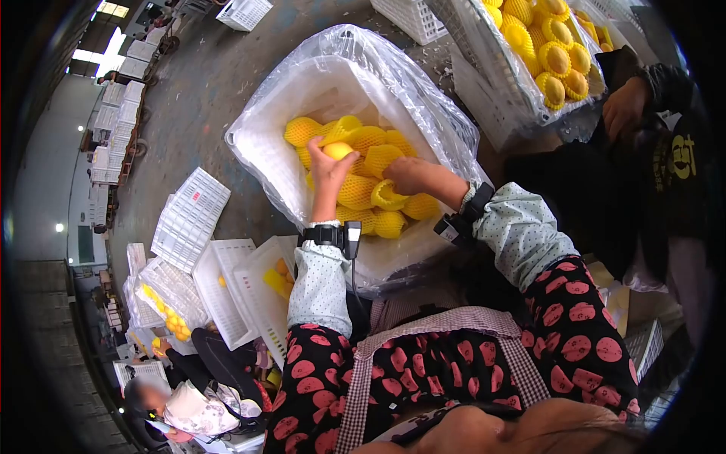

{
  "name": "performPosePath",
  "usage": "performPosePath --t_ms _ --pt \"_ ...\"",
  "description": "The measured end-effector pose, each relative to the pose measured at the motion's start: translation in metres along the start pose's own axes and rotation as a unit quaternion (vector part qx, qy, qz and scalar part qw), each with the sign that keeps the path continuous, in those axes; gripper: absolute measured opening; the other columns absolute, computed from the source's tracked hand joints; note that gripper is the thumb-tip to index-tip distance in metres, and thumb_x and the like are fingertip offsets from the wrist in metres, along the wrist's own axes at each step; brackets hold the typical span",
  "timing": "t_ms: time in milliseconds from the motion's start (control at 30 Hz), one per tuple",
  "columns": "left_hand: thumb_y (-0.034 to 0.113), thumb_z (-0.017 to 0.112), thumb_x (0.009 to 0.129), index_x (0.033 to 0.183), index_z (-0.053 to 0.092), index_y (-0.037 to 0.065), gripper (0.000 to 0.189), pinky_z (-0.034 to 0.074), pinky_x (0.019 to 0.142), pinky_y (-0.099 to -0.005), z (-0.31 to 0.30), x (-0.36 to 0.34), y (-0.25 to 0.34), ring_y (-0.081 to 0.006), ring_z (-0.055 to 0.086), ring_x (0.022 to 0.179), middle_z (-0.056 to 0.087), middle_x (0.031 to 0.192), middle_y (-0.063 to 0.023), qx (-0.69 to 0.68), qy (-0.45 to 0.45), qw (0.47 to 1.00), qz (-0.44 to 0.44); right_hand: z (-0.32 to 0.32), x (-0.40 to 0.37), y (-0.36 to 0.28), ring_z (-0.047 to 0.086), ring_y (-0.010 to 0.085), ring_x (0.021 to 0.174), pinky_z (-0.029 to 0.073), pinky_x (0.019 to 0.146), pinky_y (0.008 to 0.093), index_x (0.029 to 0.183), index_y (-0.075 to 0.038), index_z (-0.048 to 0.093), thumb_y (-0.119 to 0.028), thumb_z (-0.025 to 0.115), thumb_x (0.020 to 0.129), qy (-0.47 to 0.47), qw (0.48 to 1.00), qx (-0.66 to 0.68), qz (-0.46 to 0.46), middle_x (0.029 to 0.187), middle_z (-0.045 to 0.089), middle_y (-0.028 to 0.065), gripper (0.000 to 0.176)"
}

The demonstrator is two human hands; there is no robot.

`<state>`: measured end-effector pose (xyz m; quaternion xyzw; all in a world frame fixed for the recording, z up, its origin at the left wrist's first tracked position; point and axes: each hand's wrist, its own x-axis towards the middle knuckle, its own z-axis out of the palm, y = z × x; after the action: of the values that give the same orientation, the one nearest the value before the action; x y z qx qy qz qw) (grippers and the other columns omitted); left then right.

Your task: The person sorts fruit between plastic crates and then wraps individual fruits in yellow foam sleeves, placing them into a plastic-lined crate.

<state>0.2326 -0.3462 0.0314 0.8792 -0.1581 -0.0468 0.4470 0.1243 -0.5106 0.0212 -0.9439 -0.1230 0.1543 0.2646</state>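
A crate lined with clear plastic and white sheet [265, 163] stands before me, holding several fruits in yellow foam nets [355, 192]. My left hand [330, 172] is closed around a bare yellow fruit [337, 150] above the netted ones. To its right, my right hand [408, 175] reaches down among the nets with its fingers bent. It touches a yellow foam net [382, 160], and its fingertips are partly hidden, so what it grips is unclear.
Another lined crate of netted fruit [556, 60] stands at the upper right, near a co-worker's hand [626, 107]. White crates [190, 219] lie at the left. Another person [200, 408] sits at the lower left. Stacked crates [113, 136] line the far left.
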Motion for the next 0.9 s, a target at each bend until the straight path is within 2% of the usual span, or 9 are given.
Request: performPosePath --t_ms 100,200,333,433,600,700,767,800,900 --pt "0.017 0.078 0.058 0.124 0.023 0.007 0.086 0.039 0.087 -0.0399 -0.015 -0.005 0.008 -0.0367 0.049 0.098 0.045 0.110 -0.0250 0.072 0.101 0.986 0.112 0.001 -0.001 -0.001 0.059 0.0306 0.092 0.046 0.079 0.0383 0.095 -0.006 0.062 -0.015 0.057 0.073 0.011 1.000 -0.005 0.010 0.093 0.062 0.0145 0.024" --pt "0.016 0.077 0.061 0.123 0.023 0.007 0.083 0.036 0.092 -0.0386 -0.019 -0.003 0.004 -0.0355 0.047 0.104 0.043 0.114 -0.0256 0.133 0.109 0.980 0.096 0.005 0.000 0.002 0.059 0.0301 0.092 0.046 0.079 0.0378 0.092 -0.005 0.062 -0.014 0.056 0.073 0.017 1.000 -0.018 0.012 0.094 0.062 0.0148 0.022" --pt "0.013 0.072 0.068 0.125 0.021 0.007 0.076 0.032 0.096 -0.0383 -0.028 0.008 -0.013 -0.0348 0.044 0.110 0.040 0.119 -0.0266 0.105 0.092 0.987 0.079 0.002 -0.005 0.001 0.059 0.0306 0.092 0.046 0.079 0.0378 0.094 -0.003 0.061 -0.011 0.054 0.074 0.040 0.999 -0.014 0.007 0.094 0.062 0.0149 0.022" --pt "0.009 0.059 0.079 0.127 0.018 0.008 0.063 0.029 0.098 -0.0415 -0.040 0.000 0.004 -0.0430 0.039 0.116 0.035 0.124 -0.0352 -0.017 0.146 0.982 0.118 -0.003 -0.013 -0.001 0.058 0.0311 0.093 0.046 0.080 0.0378 0.096 -0.003 0.059 -0.009 0.053 0.074 0.043 0.999 0.005 0.015 0.093 0.062 0.0156 0.023" --pt "0.008 0.055 0.080 0.130 0.015 0.009 0.064 0.031 0.097 -0.0417 -0.043 -0.008 0.022 -0.0438 0.038 0.118 0.036 0.123 -0.0359 0.040 0.133 0.981 0.136 0.007 -0.012 0.007 0.057 0.0319 0.095 0.045 0.080 0.0380 0.097 -0.004 0.059 -0.008 0.052 0.074 0.005 1.000 -0.004 -0.016 0.094 0.061 0.0165 0.024" --pt "0.008 0.054 0.081 0.133 0.010 0.009 0.068 0.035 0.094 -0.0413 -0.042 -0.010 0.019 -0.0421 0.044 0.113 0.044 0.119 -0.0319 0.121 0.096 0.978 0.142 0.009 -0.013 0.007 0.057 0.0317 0.094 0.045 0.080 0.0379 0.099 -0.005 0.059 -0.008 0.053 0.073 0.012 1.000 0.000 0.002 0.095 0.061 0.0160 0.027" --pt "0.006 0.053 0.080 0.136 0.004 0.010 0.074 0.039 0.092 -0.0361 -0.041 -0.016 0.021 -0.0336 0.051 0.108 0.054 0.111 -0.0250 0.161 0.029 0.984 0.070 -0.004 -0.018 0.000 0.057 0.0319 0.093 0.045 0.079 0.0377 0.100 -0.005 0.059 -0.009 0.055 0.072 -0.004 0.999 0.025 0.024 0.095 0.061 0.0161 0.029" --pt "0.006 0.053 0.080 0.136 0.004 0.010 0.074 0.039 0.092 -0.0361 -0.040 -0.019 0.022 -0.0336 0.051 0.108 0.054 0.111 -0.0250 0.161 0.029 0.984 0.070 -0.007 -0.019 -0.002 0.057 0.0319 0.093 0.045 0.079 0.0377 0.100 -0.005 0.059 -0.009 0.055 0.072 -0.003 0.999 0.025 0.024 0.095 0.061 0.0161 0.029" --pt "0.015 0.054 0.083 0.136 0.016 0.006 0.066 0.041 0.088 -0.0329 -0.042 -0.031 0.030 -0.0281 0.057 0.100 0.059 0.105 -0.0183 0.031 -0.005 0.999 0.034 -0.013 -0.017 -0.004 0.057 0.0330 0.092 0.045 0.077 0.0369 0.099 -0.004 0.059 -0.007 0.054 0.072 0.072 0.991 0.109 0.018 0.094 0.061 0.0167 0.028"
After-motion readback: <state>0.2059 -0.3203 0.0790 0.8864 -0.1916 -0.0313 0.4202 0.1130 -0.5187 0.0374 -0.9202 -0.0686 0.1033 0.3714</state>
